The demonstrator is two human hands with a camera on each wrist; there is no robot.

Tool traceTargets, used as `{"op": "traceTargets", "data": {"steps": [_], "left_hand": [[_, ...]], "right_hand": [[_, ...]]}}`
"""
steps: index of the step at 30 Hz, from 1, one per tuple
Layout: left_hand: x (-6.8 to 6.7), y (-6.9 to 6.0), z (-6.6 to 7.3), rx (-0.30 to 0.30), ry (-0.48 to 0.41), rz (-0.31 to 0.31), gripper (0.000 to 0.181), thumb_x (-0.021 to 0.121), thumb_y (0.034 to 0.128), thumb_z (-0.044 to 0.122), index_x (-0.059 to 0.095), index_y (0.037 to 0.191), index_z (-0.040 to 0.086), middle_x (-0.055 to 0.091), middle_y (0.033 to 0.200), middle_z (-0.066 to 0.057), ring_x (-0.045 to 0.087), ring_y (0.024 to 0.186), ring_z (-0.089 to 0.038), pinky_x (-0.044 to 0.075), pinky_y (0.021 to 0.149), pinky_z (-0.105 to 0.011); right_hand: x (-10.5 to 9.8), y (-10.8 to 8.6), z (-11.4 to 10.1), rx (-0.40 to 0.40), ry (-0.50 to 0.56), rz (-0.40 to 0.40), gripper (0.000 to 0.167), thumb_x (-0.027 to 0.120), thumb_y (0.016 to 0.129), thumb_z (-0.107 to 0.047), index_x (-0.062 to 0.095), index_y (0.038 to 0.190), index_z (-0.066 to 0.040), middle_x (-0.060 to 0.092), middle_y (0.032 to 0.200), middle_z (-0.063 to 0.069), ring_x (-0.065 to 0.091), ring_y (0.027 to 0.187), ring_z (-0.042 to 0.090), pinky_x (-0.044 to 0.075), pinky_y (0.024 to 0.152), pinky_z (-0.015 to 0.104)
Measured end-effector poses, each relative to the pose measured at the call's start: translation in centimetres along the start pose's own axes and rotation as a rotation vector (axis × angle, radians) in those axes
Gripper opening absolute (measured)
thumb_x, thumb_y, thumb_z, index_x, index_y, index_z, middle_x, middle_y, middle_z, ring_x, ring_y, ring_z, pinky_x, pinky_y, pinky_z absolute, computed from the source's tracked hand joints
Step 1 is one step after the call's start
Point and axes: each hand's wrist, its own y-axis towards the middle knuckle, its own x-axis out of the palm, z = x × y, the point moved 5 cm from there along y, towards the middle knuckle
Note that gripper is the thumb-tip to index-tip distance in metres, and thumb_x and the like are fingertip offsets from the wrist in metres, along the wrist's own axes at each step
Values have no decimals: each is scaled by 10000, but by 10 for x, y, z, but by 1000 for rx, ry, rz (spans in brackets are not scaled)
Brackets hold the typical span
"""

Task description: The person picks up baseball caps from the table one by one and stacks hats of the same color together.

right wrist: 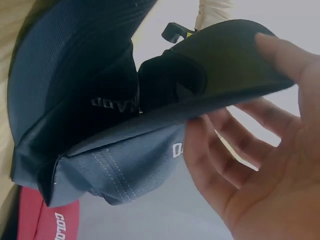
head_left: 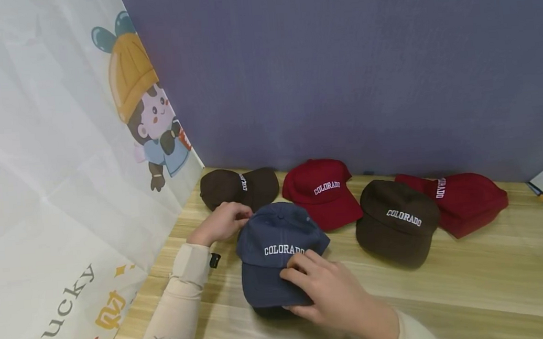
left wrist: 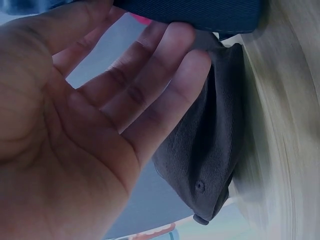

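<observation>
A navy cap (head_left: 276,232) lettered COLORADO is tilted above the table between my hands. My right hand (head_left: 329,291) pinches its brim (right wrist: 235,65), thumb on the underside and fingers on top. My left hand (head_left: 223,223) is at the cap's back left edge, where thumb and index finger seem to pinch the fabric; the other fingers (left wrist: 145,100) are extended. Beneath it lies a second navy cap (right wrist: 65,60), mostly hidden in the head view. A dark brown cap (head_left: 221,189) lies just beyond my left hand.
Along the back of the wooden table (head_left: 450,293) lie a red cap (head_left: 320,187), another brown cap (head_left: 398,223) and a second red cap (head_left: 474,200). A grey-blue panel (head_left: 340,70) stands behind them. On the left hangs a printed white sheet (head_left: 52,143).
</observation>
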Motion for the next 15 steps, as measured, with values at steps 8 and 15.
{"op": "traceTargets", "data": {"steps": [8, 15], "left_hand": [[2, 0, -3, -21, -12, -27, 131, 673, 981, 117, 753, 907, 190, 720, 862, 59, 601, 757, -85, 499, 755, -309], [3, 1, -3, -17, -17, -38, 163, 680, 977, 127, 711, 839, 209, 652, 770, 85, 541, 686, -85, 455, 712, -290]], "right_hand": [[18, 0, 2, -20, -25, -189, 541, 883, 769, -385, 669, 1238, -219, 573, 1142, -51, 545, 1006, 146, 527, 606, 246], [27, 0, 6, -38, -71, -183, 552, 889, 736, -360, 684, 1225, -207, 586, 1127, -39, 564, 988, 167, 531, 584, 279]]}}
